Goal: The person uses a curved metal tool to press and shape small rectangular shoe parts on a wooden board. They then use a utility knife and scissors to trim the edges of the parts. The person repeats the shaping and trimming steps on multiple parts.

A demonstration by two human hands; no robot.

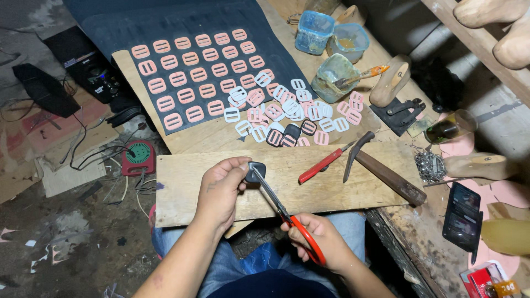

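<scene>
My left hand (221, 185) pinches a small dark buckle-shaped piece (255, 172) over a wooden board (331, 187) that lies across my lap. My right hand (320, 238) grips red-handled scissors (284, 212), whose blades reach up and close on the dark piece. Beyond the board, several pink buckle pieces (190, 74) lie in rows on a dark sheet (165, 22), and a loose heap of white, pink and dark ones (287, 113) sits beside them.
On the board lie a red-handled knife (323, 164) and a hammer (381, 171). Plastic glue tubs (331, 38) and one with a brush (337, 77) stand at the back. Wooden shoe lasts (389, 83), a pile of tacks (429, 164) and a phone (462, 216) are on the right.
</scene>
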